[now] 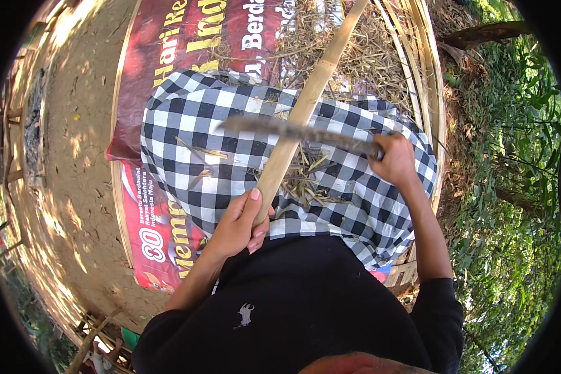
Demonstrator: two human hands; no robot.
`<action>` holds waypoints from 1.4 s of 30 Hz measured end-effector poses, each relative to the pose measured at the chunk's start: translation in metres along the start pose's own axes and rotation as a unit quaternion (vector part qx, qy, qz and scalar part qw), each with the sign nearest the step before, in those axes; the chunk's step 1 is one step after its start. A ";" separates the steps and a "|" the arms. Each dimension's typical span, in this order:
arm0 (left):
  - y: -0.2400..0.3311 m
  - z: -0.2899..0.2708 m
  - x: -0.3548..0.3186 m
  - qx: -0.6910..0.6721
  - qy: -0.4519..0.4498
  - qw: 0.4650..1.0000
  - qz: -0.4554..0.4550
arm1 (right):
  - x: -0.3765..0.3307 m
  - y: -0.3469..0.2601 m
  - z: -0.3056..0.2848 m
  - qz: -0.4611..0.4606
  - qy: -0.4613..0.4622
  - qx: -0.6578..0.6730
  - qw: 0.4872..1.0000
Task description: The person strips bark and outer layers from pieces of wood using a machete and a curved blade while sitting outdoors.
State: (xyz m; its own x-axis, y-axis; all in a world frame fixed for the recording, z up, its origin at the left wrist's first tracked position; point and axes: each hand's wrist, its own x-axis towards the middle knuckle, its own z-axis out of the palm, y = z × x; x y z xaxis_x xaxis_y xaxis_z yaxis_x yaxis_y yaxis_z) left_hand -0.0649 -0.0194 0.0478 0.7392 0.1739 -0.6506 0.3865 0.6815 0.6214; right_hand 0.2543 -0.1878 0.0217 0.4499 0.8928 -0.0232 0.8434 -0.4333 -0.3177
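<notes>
Now, the left hand [235, 224] holds the near end of a bamboo strip [311, 93] slanting over checkered cloth [181, 118] toward the far edge of the bench [432, 56]; the right hand [395, 159] grasps a knife [330, 136], its blurred blade crossing the strip.

Left hand [238, 221] grips bamboo strip [310, 95], right hand [394, 159] a knife [333, 138].

The head camera looks down (a wide fisheye, bending edges toward its round rim) from close above the black shirt [330, 293] at six o'clock, facing the checkered cloth [237, 174] near centre; toward nine o'clock, distances seem too warped to judge.
</notes>
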 end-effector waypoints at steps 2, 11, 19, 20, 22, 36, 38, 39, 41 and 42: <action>0.006 0.001 -0.003 0.009 -0.006 1.000 -0.007 | 0.012 0.008 -0.009 0.136 0.001 -0.013 0.991; -0.003 0.007 -0.006 0.001 -0.027 1.000 0.007 | -0.022 -0.056 -0.012 -0.159 -0.068 -0.026 0.985; 0.002 0.004 -0.012 0.002 -0.033 0.999 -0.005 | 0.024 -0.008 -0.029 0.221 -0.031 -0.026 0.974; 0.002 0.003 -0.011 -0.010 -0.036 0.999 -0.007 | 0.016 -0.031 -0.036 0.219 -0.062 -0.024 0.974; 0.004 -0.001 -0.010 -0.030 -0.042 0.998 -0.019 | -0.007 -0.062 -0.033 0.139 -0.135 0.040 0.980; 0.003 -0.007 -0.010 -0.027 -0.046 0.999 -0.005 | -0.018 -0.072 -0.022 0.164 -0.122 0.026 0.979; 0.007 -0.006 -0.011 0.010 -0.031 0.999 0.001 | -0.035 -0.072 -0.008 -0.032 -0.082 -0.039 0.995; 0.007 -0.002 -0.014 0.036 -0.019 0.999 0.006 | -0.028 -0.065 -0.008 -0.082 -0.050 -0.026 0.995; 0.002 -0.007 -0.014 0.059 -0.020 0.998 0.009 | -0.016 -0.034 -0.004 -0.023 -0.021 -0.047 0.998; 0.001 -0.009 -0.014 0.072 -0.016 0.997 0.017 | -0.005 -0.027 -0.008 0.107 -0.036 -0.040 0.993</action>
State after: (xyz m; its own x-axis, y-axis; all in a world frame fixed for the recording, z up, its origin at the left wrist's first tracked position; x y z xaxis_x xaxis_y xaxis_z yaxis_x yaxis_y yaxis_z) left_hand -0.0793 -0.0148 0.0539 0.7692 0.1713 -0.6156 0.4343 0.5666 0.7003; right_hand 0.2314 -0.1816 0.0385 0.6016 0.7842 -0.1516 0.7526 -0.6202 -0.2213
